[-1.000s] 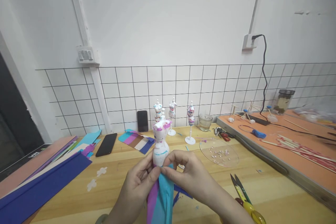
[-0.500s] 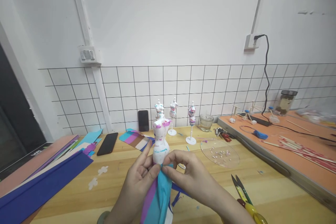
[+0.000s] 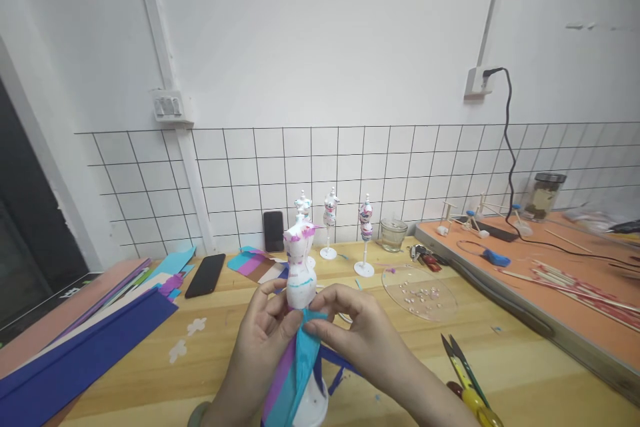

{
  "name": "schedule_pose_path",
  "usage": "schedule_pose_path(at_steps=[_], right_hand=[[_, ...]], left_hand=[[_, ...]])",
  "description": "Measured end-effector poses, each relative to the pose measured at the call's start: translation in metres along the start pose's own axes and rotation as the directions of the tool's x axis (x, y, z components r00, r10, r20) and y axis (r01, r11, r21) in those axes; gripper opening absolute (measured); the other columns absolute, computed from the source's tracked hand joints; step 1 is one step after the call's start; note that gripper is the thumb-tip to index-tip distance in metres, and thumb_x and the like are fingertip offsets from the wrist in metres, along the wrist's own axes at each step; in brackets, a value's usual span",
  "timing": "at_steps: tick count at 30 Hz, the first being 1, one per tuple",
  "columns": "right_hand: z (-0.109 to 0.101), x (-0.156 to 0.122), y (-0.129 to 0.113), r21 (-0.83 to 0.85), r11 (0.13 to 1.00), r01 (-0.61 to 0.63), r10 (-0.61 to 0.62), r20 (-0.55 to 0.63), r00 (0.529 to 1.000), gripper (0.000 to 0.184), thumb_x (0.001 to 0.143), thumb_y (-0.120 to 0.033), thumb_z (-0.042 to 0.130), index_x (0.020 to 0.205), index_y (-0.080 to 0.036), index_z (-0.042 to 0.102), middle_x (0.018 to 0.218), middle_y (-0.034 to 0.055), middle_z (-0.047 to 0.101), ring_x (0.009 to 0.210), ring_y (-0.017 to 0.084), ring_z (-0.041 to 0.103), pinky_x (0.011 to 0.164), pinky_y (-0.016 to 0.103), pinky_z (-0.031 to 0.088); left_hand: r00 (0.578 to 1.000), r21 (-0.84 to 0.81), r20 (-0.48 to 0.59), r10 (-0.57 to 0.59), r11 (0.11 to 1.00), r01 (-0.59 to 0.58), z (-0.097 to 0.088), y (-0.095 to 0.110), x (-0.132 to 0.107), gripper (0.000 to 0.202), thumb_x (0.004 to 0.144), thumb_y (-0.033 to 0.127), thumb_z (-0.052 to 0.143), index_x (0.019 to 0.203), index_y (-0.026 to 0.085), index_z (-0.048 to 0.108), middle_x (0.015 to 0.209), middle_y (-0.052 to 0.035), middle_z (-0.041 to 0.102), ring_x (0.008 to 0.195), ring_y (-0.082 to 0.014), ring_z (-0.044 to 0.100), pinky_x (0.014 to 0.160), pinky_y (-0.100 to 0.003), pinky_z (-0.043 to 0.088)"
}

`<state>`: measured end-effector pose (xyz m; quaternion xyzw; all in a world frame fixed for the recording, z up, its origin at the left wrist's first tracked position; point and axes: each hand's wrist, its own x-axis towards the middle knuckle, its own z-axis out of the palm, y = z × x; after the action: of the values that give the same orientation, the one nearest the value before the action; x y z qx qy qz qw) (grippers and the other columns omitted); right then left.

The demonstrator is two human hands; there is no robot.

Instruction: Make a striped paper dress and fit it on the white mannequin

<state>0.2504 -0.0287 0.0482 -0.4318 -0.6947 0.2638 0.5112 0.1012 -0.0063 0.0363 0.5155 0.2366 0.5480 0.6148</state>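
Note:
A small white dress form (image 3: 301,267) with purple and turquoise marks stands at the middle front, tilted slightly left. Closed around its lower left side, my left hand (image 3: 267,333) presses its thumb onto the top of a striped turquoise-and-purple paper strip (image 3: 293,377). My right hand (image 3: 353,330) pinches the turquoise edge of the same paper just under the form's hips. Below the hands the paper hangs in folds over part of the white round base (image 3: 315,407). A dark blue paper piece (image 3: 335,357) shows behind, beneath my right hand.
Behind stand several smaller dress forms (image 3: 366,230), near a glass jar (image 3: 393,233). Coloured paper sheets (image 3: 100,340) and a black phone (image 3: 205,275) lie left. To the right are a clear plate of beads (image 3: 419,293), yellow-handled scissors (image 3: 470,380) and an orange board (image 3: 565,273).
The dress form has shifted slightly left and tilts more. The paper's lower end has swung left, uncovering more of the base. Both hands keep pinching at the paper's top.

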Motion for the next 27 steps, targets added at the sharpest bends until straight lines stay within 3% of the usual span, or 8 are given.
schedule_pose_path(at_steps=[5,10,19,27], right_hand=[[0.001,-0.001,0.0,-0.021,1.0,-0.016,0.015,-0.047,0.999,0.013,0.071,-0.021,0.068,0.084,-0.02,0.064,0.073,-0.0002,0.066,0.065,0.013,0.06,0.063,0.025,0.049],[-0.001,0.0,-0.004,-0.014,0.999,-0.036,0.036,0.008,0.999,0.003,0.074,-0.022,0.067,0.075,-0.019,0.067,0.062,-0.0021,0.064,0.059,0.011,0.058,0.056,0.022,0.046],[-0.005,-0.001,-0.012,0.01,0.985,0.172,-0.172,0.074,0.982,0.012,0.08,-0.016,0.061,0.077,-0.023,0.069,0.073,-0.0006,0.064,0.072,0.013,0.057,0.067,0.025,0.045],[-0.004,-0.002,-0.008,-0.003,0.995,0.095,-0.095,-0.021,0.995,0.006,0.078,-0.019,0.062,0.074,-0.019,0.066,0.065,-0.0024,0.061,0.062,0.011,0.055,0.06,0.023,0.044]], left_hand=[[1.0,-0.013,0.006,0.02,1.0,-0.02,-0.001,0.001,0.002,0.036,0.071,0.027,0.07,0.1,0.022,0.049,0.1,-0.007,0.07,0.095,-0.0236,0.064,0.075,-0.029,0.051],[1.0,0.01,-0.006,0.019,1.0,-0.019,-0.003,0.001,0.002,0.036,0.071,0.027,0.07,0.101,0.021,0.05,0.1,-0.0075,0.069,0.095,-0.0235,0.063,0.073,-0.028,0.051],[0.998,0.018,0.035,0.048,0.999,-0.049,-0.001,-0.002,0.0,0.028,0.075,0.025,0.066,0.098,0.022,0.05,0.102,-0.0061,0.069,0.099,-0.0222,0.062,0.081,-0.031,0.049],[0.999,0.02,0.027,0.028,0.999,-0.029,0.0,-0.003,-0.001,0.029,0.074,0.027,0.068,0.097,0.022,0.051,0.1,-0.0065,0.069,0.099,-0.0228,0.062,0.079,-0.029,0.049]])
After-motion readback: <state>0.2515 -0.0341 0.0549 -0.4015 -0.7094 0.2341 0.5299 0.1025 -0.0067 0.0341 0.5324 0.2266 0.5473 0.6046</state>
